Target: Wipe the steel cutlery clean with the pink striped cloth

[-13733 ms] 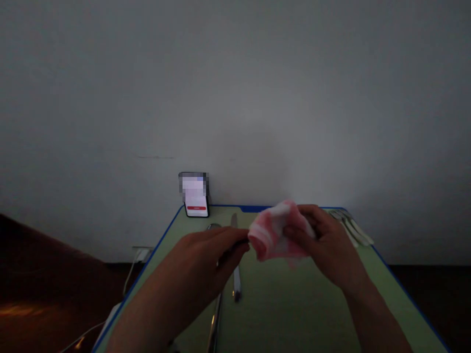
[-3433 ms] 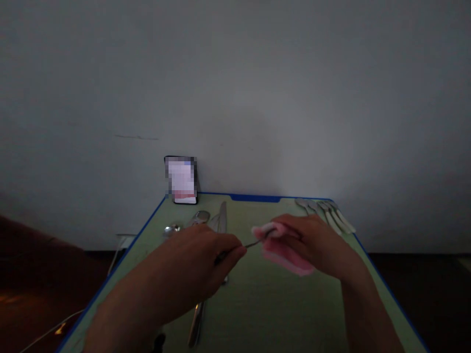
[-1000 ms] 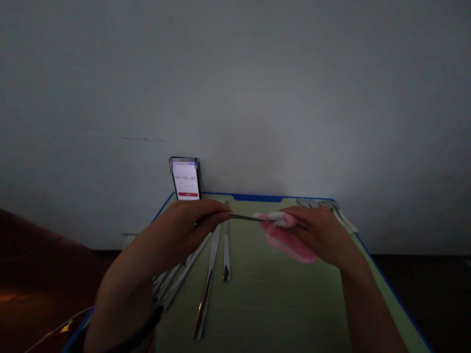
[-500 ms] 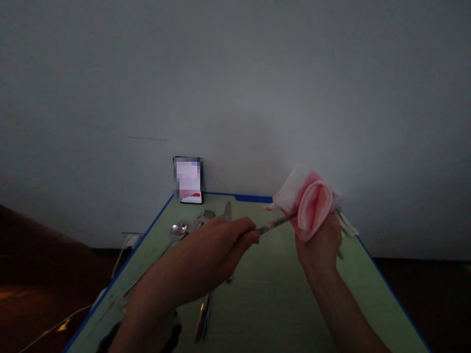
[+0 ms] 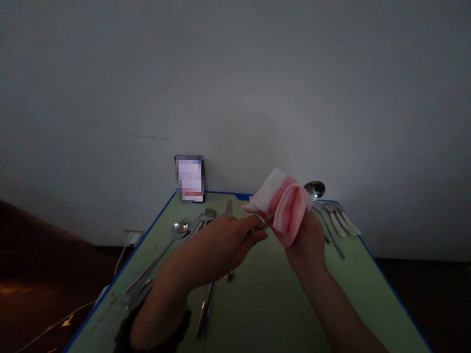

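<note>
My left hand is closed, thumb and fingers pinching the handle end of a metal spoon. The spoon passes through a pink and white cloth; its shiny bowl shows beyond the cloth on the far right side, and most of the handle is hidden. My right hand grips the folded cloth around the handle, close beside my left fingers. Both hands are raised over the middle of the green table.
Several spoons and other cutlery lie on the left. A table knife is partly behind my left hand. Several white-handled forks lie at the right edge. A phone leans against the wall. A white cable hangs at left.
My right hand and the cloth have moved left along the spoon, toward my left hand. The spoon's bowl now shows past the cloth, and less handle is visible between the hands.
</note>
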`<state>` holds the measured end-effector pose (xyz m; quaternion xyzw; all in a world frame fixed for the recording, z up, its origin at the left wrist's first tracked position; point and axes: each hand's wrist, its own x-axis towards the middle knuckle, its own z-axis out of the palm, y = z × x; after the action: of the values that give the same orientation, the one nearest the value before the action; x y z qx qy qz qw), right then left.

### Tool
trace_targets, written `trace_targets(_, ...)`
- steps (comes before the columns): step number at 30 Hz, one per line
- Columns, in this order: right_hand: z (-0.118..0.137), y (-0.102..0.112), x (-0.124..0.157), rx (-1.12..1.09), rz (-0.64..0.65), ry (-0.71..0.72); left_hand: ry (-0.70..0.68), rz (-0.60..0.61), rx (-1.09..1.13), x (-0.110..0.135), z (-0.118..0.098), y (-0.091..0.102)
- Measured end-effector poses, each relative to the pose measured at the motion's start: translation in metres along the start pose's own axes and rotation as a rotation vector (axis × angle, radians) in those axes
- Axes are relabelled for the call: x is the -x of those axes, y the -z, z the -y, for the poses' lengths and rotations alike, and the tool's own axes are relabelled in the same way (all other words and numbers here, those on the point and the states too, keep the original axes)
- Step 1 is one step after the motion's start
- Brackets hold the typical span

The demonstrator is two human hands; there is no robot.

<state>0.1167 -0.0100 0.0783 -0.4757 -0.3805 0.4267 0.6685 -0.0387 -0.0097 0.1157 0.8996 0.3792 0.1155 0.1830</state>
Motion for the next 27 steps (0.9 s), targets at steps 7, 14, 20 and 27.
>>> trace_targets(7,0.006,0.028,-0.021,0.090,-0.147,0.167,0.059,-0.019,0.048,0.014,0.007,0.017)
trace_targets(14,0.038,0.055,-0.019,0.816,0.458,0.269,0.217,-0.378,0.038,0.021,0.023,0.031)
trace_targets(20,0.043,0.051,-0.012,0.894,0.357,0.384,0.127,-0.232,0.091,0.021,0.024,0.031)
trace_targets(27,0.028,0.030,-0.002,0.424,-0.199,0.345,0.024,-0.141,0.219,0.015,0.019,0.023)
